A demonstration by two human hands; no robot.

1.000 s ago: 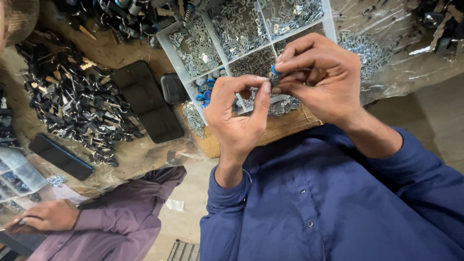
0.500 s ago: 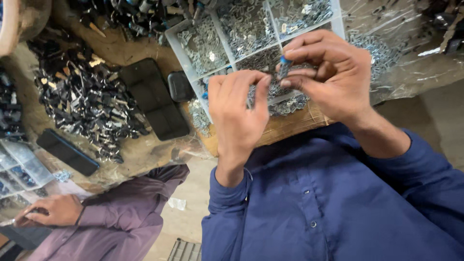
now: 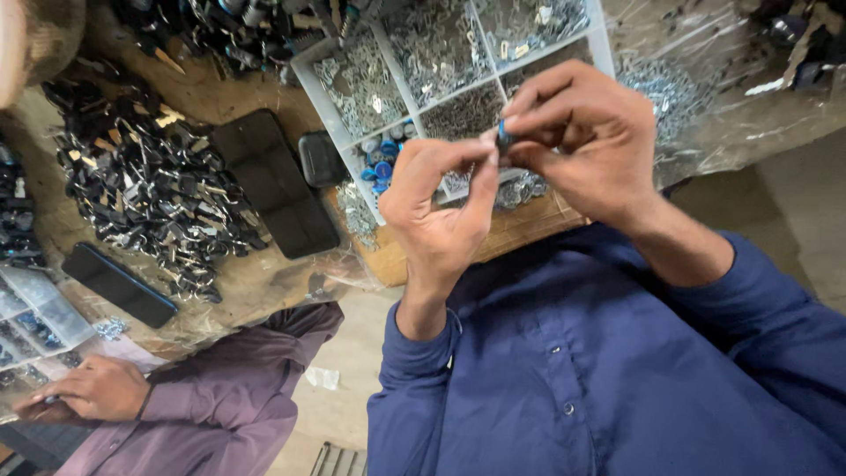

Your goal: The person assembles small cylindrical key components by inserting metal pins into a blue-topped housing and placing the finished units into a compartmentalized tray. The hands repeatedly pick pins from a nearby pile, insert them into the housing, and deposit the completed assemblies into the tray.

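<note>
My left hand [image 3: 441,207] and my right hand [image 3: 586,141] meet in front of my chest, fingertips pinched together on a small blue part [image 3: 503,134]. Both thumbs and forefingers touch it, and most of the part is hidden by the fingers. Just beyond the hands lies a clear divided tray [image 3: 339,106] whose compartments hold small metal pieces and several blue round parts [image 3: 381,163]. My sleeves and shirt are dark blue.
A heap of black and silver parts [image 3: 150,189] lies at left beside a black flat case [image 3: 273,194] and a dark phone-like slab [image 3: 119,284]. Another person in a purple sleeve rests a hand [image 3: 92,388] at the lower left near a second compartment box [image 3: 35,308].
Both hands stay pinched on the blue part, drifting slightly left in the view. The other person's hand has shifted a little.
</note>
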